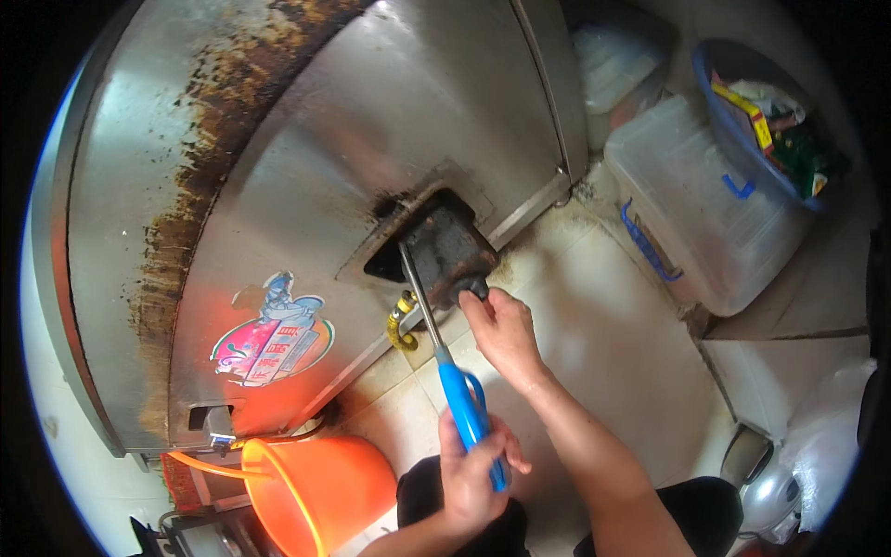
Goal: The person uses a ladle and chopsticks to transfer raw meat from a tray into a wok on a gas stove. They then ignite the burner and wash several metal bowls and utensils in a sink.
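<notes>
My left hand (473, 463) is closed around the blue handle of a long-necked lighter (465, 411). The lighter's metal tube points up into a square opening in the front of a stained stainless steel stove (306, 160). With its fingers, my right hand (507, 333) grips the knob of a dark, sooty metal block (449, 250), which sticks out of that opening. The tube's tip lies at the block's left side. What is deeper inside the opening is hidden in shadow. A yellow hose (400, 334) curls below the opening.
An orange bucket (348, 487) stands at the lower left, beside the stove. On the right are a lidded clear plastic box (696, 209) and a blue basin (766, 150) with packets. A metallic appliance (769, 494) and plastic wrapping (825, 438) are at the lower right.
</notes>
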Motion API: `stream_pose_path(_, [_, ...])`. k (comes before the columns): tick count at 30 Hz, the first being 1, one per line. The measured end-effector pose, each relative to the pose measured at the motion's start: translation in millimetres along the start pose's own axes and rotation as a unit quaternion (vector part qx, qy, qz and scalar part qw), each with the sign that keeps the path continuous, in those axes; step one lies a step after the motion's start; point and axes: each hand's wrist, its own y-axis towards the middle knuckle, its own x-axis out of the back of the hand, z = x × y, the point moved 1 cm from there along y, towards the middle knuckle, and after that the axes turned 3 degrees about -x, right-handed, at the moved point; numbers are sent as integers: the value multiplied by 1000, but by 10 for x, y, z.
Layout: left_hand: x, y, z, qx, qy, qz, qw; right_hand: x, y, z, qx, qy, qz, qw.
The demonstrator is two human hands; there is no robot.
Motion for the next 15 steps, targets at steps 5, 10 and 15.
stream_pose_path(5, [236, -124, 197, -37, 92, 31, 995, 13, -37, 29, -41, -27, 2, 999])
stream_pose_path(10, [169, -512, 12, 6, 187, 44, 981, 225, -550, -394, -129, -63, 4, 990])
stream_pose_path(15, [144, -706, 44, -62, 394, 73, 914, 910, -1613, -972, -169, -414, 104, 888])
